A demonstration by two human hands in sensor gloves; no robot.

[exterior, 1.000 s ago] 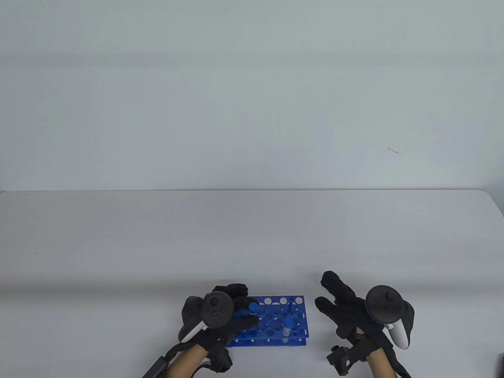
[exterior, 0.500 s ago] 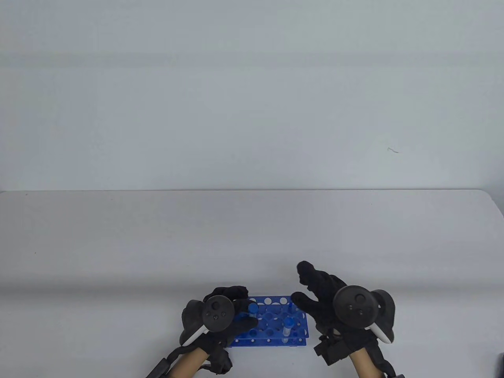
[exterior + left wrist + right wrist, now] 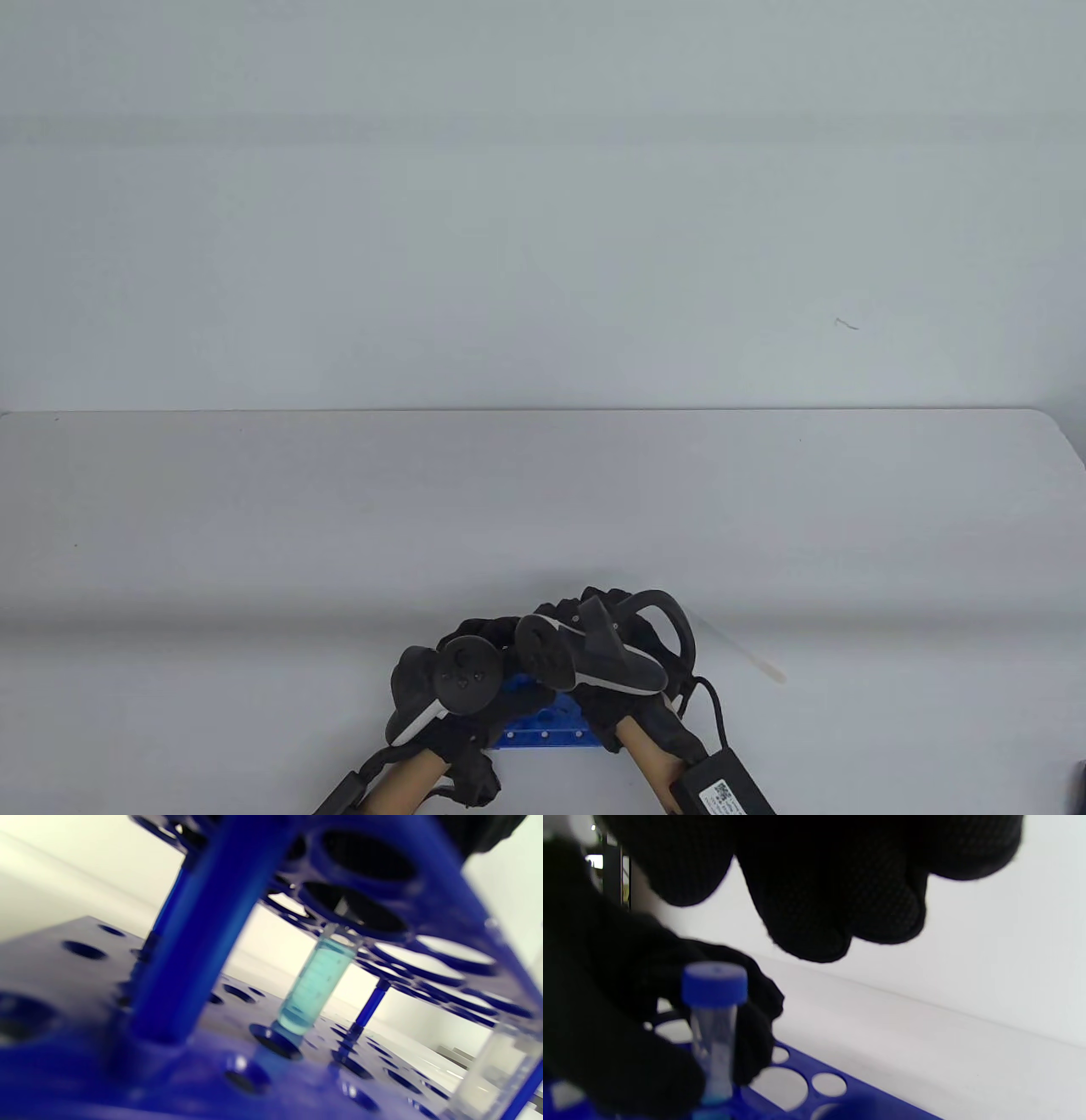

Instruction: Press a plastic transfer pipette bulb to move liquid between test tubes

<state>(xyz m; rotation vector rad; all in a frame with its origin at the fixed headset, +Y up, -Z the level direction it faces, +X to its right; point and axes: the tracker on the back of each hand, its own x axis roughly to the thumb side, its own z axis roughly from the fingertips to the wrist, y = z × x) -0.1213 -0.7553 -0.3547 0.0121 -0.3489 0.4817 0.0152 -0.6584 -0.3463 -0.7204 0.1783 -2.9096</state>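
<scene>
The capped tube (image 3: 715,1027) is being approached by the right hand (image 3: 814,887), fingers spread, nothing grasped; uncapping is judged next. The rack (image 3: 543,730) at 6 o'clock is steadied by the left hand (image 3: 458,679); its grip cannot be told.

Rack (image 3: 543,722) mostly covered by both hands in the table view, clear tube (image 3: 488,1073) cut off at the left wrist view's edge, capped tube (image 3: 715,1027) blurred.

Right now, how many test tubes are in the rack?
2. Left wrist view: a teal-filled tube in the rack, a clear tube at the right edge. The right wrist view's capped tube is likely one of them; the left hand and right hand may hide more.
</scene>
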